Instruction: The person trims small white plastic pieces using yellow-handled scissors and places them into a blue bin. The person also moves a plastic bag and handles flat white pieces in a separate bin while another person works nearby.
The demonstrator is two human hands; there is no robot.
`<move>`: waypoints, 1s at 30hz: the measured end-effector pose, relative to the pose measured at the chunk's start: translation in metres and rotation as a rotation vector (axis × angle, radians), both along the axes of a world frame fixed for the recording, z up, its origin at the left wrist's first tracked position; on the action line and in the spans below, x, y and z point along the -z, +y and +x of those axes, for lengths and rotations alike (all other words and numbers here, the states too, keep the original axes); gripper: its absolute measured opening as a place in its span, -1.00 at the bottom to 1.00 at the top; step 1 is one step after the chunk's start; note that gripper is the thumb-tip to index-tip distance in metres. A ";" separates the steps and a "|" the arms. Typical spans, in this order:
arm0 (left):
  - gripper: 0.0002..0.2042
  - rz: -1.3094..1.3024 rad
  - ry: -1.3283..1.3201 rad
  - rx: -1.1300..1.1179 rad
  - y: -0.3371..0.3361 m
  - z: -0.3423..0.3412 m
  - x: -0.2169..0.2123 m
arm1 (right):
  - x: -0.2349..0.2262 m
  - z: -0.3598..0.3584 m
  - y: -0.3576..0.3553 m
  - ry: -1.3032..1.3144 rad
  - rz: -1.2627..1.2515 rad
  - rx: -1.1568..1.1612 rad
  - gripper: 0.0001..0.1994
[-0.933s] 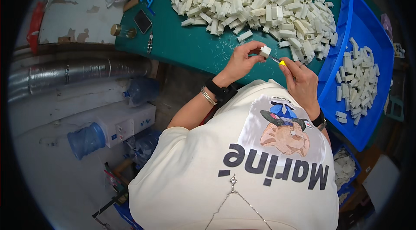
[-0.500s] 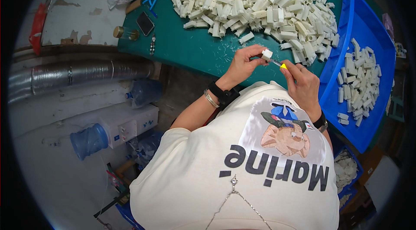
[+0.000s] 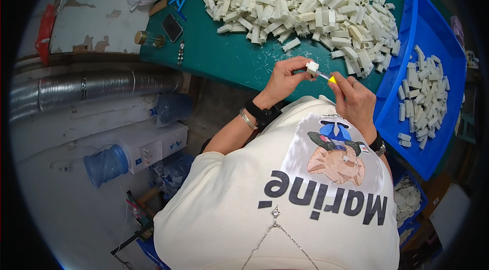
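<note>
Near the table's front edge, my left hand [image 3: 284,77] pinches a small white plastic part [image 3: 312,67] between thumb and fingertips. My right hand [image 3: 357,101] is closed round a yellow-handled tool [image 3: 332,79] with a slim metal shaft. The shaft's tip meets the right side of the part; whether it is a blade or a driver I cannot tell, and most of the handle is hidden in my palm. Just beyond my hands a big pile of similar white parts [image 3: 305,5] covers the far table, with one loose part [image 3: 291,44] at its near edge.
To the right, a blue tray [image 3: 407,132] holds many more white parts [image 3: 425,92]. Thin white shavings [image 3: 260,61] lie on the green tabletop [image 3: 214,56]. At its left are a phone [image 3: 172,27], a lidded jar [image 3: 149,39], a beaded string [image 3: 181,52] and blue nippers [image 3: 179,1].
My left hand has turned the white part slightly, and its fingers have shifted. The tool remains against the part. The whole view has moved a little.
</note>
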State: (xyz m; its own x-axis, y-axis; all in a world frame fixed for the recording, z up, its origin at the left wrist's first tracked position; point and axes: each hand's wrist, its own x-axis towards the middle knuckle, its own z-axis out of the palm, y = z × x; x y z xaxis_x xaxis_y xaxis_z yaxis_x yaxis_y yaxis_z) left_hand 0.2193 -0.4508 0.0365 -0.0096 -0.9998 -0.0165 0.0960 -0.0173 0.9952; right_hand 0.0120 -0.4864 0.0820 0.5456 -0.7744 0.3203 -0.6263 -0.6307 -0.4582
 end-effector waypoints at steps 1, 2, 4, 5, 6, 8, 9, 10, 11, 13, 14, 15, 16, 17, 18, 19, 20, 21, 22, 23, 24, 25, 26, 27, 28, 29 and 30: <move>-0.75 0.009 0.020 -0.002 0.000 0.000 -0.001 | 0.000 0.000 0.000 0.003 -0.004 0.001 -0.77; -0.75 0.018 0.036 -0.004 0.001 -0.001 -0.002 | 0.000 0.000 0.000 0.004 -0.011 0.004 -0.77; -0.76 0.028 0.079 0.002 0.001 -0.001 -0.003 | 0.000 0.001 0.000 0.005 -0.025 0.010 -0.77; -0.76 0.026 0.058 0.002 0.002 -0.001 -0.004 | 0.000 0.000 0.000 0.005 -0.023 0.010 -0.77; -0.77 0.022 0.041 0.008 0.002 -0.001 -0.005 | 0.000 0.000 0.000 0.004 -0.022 0.011 -0.77; -0.78 0.020 0.034 0.012 0.001 -0.002 -0.005 | 0.000 0.000 0.000 0.000 -0.020 0.018 -0.76; -0.79 0.023 0.043 0.012 0.001 -0.002 -0.006 | 0.000 0.000 0.000 -0.004 -0.019 0.023 -0.77; -0.79 0.026 0.052 0.012 0.001 -0.002 -0.006 | 0.000 0.000 0.000 -0.005 -0.010 0.032 -0.77; -0.79 0.032 0.058 0.012 0.001 -0.002 -0.006 | 0.001 0.000 0.000 -0.008 -0.016 0.030 -0.77; -0.80 0.046 0.072 0.015 0.001 -0.003 -0.007 | 0.001 0.000 0.000 -0.005 -0.004 0.037 -0.76; -0.80 0.038 0.063 0.017 0.001 -0.002 -0.007 | 0.001 0.000 0.000 -0.009 -0.010 0.033 -0.76; -0.79 0.032 0.056 0.021 0.001 -0.002 -0.007 | 0.001 0.000 0.000 -0.009 -0.008 0.034 -0.77; -0.79 0.025 0.054 0.020 0.002 -0.002 -0.006 | 0.001 0.000 0.000 -0.006 0.002 0.038 -0.77; -0.79 0.028 0.053 0.030 0.001 -0.002 -0.006 | 0.001 0.000 0.000 -0.012 -0.006 0.037 -0.77; -0.79 0.029 0.057 0.036 0.001 -0.001 -0.006 | 0.001 0.000 -0.001 -0.014 -0.005 0.039 -0.77; -0.79 0.026 0.068 0.038 0.001 -0.001 -0.005 | 0.001 0.001 -0.001 -0.017 -0.004 0.041 -0.77; -0.79 0.030 0.067 0.044 0.000 -0.001 -0.005 | 0.001 0.001 -0.001 -0.016 -0.004 0.044 -0.77; -0.79 0.029 0.072 0.046 0.000 -0.001 -0.005 | 0.001 0.001 -0.001 -0.015 -0.003 0.047 -0.77; -0.79 0.029 0.078 0.049 0.000 -0.001 -0.005 | 0.001 0.001 -0.001 -0.013 -0.002 0.051 -0.77; -0.78 0.035 0.071 0.048 -0.001 -0.001 -0.006 | 0.002 0.000 -0.001 -0.012 0.008 0.054 -0.78; -0.78 0.041 0.065 0.047 -0.001 -0.001 -0.008 | 0.003 0.000 -0.001 -0.011 0.017 0.057 -0.78; -0.78 0.061 0.057 0.045 -0.001 -0.002 -0.009 | 0.004 -0.001 -0.001 -0.009 0.026 0.060 -0.79; -0.78 0.033 0.044 0.061 -0.001 -0.002 -0.012 | 0.006 -0.002 -0.002 0.034 0.020 0.079 -0.79; -0.78 0.018 0.030 0.076 -0.001 -0.003 -0.014 | 0.008 -0.003 -0.004 0.076 0.015 0.097 -0.80; -0.77 0.025 0.008 0.081 -0.001 -0.004 -0.017 | 0.009 -0.004 -0.006 0.115 0.006 0.106 -0.81; -0.77 -0.021 0.003 0.107 -0.001 -0.004 -0.019 | 0.010 -0.005 -0.009 0.141 0.046 0.158 -0.81; -0.76 -0.047 -0.008 0.119 -0.001 -0.005 -0.021 | 0.011 -0.008 -0.012 0.165 0.080 0.194 -0.82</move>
State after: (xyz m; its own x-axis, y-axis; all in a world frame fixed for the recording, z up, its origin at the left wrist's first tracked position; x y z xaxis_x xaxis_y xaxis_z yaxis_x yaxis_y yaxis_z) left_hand 0.2148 -0.4521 0.0575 -0.1280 -0.9913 0.0299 0.0883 0.0187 0.9959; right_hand 0.0043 -0.4988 0.0711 0.4241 -0.8890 0.1728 -0.8024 -0.4573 -0.3836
